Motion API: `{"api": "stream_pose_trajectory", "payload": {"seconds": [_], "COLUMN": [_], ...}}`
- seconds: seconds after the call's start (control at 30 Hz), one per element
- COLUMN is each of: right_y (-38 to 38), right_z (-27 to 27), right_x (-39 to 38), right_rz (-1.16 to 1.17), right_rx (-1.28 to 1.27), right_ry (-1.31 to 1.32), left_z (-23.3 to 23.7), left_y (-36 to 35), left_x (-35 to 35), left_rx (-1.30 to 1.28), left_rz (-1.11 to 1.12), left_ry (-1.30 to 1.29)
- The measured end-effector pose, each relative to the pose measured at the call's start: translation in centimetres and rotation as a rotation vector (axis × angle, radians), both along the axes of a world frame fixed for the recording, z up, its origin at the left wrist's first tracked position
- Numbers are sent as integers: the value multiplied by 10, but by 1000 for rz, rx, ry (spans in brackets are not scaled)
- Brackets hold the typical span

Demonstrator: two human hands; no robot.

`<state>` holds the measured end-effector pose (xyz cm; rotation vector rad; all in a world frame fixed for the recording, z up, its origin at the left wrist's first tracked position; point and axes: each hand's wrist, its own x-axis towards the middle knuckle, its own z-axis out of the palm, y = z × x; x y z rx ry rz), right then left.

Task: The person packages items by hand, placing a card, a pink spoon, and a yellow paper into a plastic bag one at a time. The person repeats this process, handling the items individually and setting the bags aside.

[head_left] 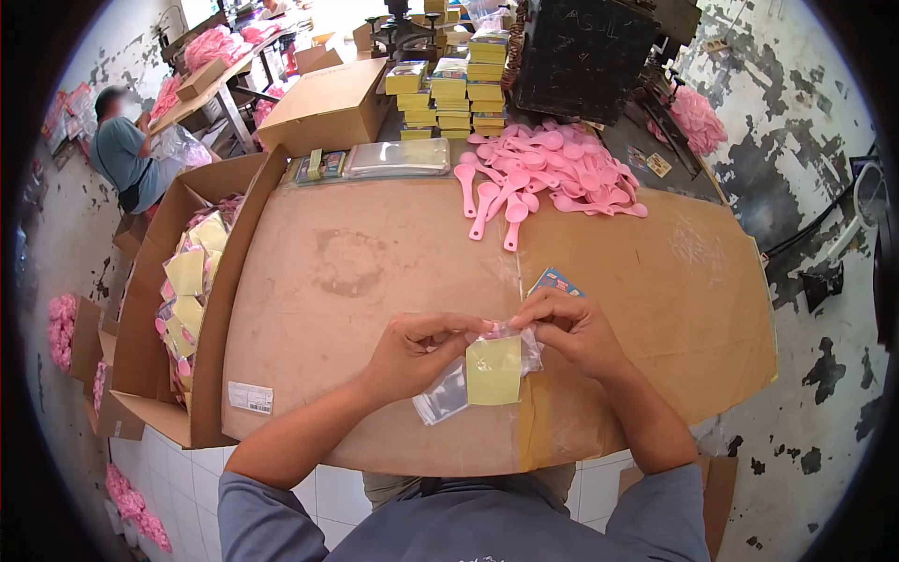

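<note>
Both my hands pinch the top edge of a clear plastic bag with a yellow card (493, 373) in it, low over the cardboard-covered table. My left hand (421, 347) grips its upper left, and my right hand (573, 330) its upper right. Something pink shows between the fingertips, partly hidden. Under and left of the card lie more clear plastic bags (440, 393). Beyond my right hand sits a blue printed card (554, 281), partly covered by the fingers. Farther back is a heap of pink plastic spoons (562, 169).
At the left stands an open cardboard box (253, 201) full of packed bags with yellow cards. Stacks of cards (435, 98), a closed carton (323, 103) and a pile of clear bags (398, 157) line the back. A black machine (585, 56) stands behind the spoons. Another person (131, 155) sits far left.
</note>
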<state>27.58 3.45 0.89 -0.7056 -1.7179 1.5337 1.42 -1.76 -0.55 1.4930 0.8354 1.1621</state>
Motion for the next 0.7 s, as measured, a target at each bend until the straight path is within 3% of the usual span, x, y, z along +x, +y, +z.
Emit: {"api": "stream_pose_trajectory", "payload": {"seconds": [0.2, 0.4, 0.53, 0.7], "right_y": [-3, 2, -3, -6], "right_z": [10, -2, 0, 4], "right_x": [-2, -1, -9, -6], "right_rz": [-12, -48, -89, 49], "right_rx": [-3, 94, 13, -18], "right_ry": [-28, -101, -11, -114], "left_z": [9, 2, 4, 8], "left_y": [-1, 3, 3, 3], "left_x": [-1, 2, 3, 0], "left_rx": [-188, -274, -259, -192], "left_rz": [-64, -54, -10, 24], "left_ry": [-164, -92, -37, -51]}}
